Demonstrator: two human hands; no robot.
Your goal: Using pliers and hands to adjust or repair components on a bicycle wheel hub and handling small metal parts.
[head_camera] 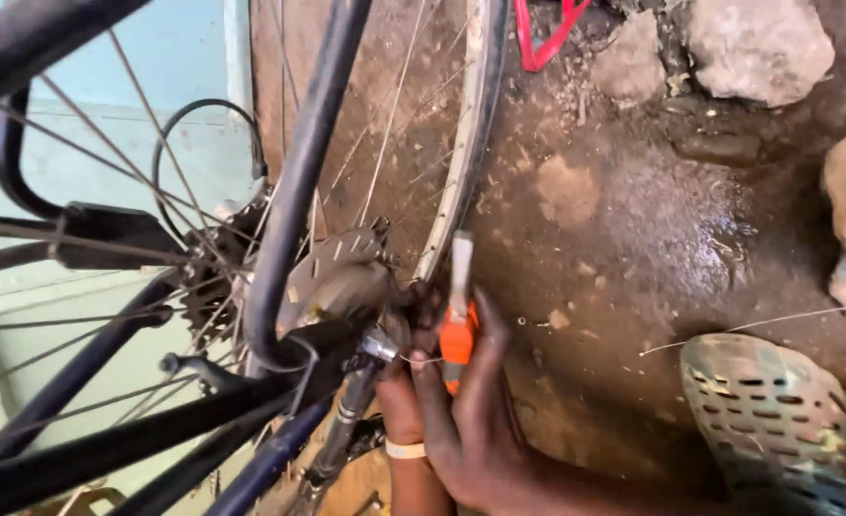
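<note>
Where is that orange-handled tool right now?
In the head view, the orange-handled tool sits low and centre, gripped by the right hand, just right of the wheel hub and below the rim.

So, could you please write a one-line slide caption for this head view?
Right hand grips an orange-handled tool at a bicycle wheel hub; left hand beside it, above muddy ground.
</note>
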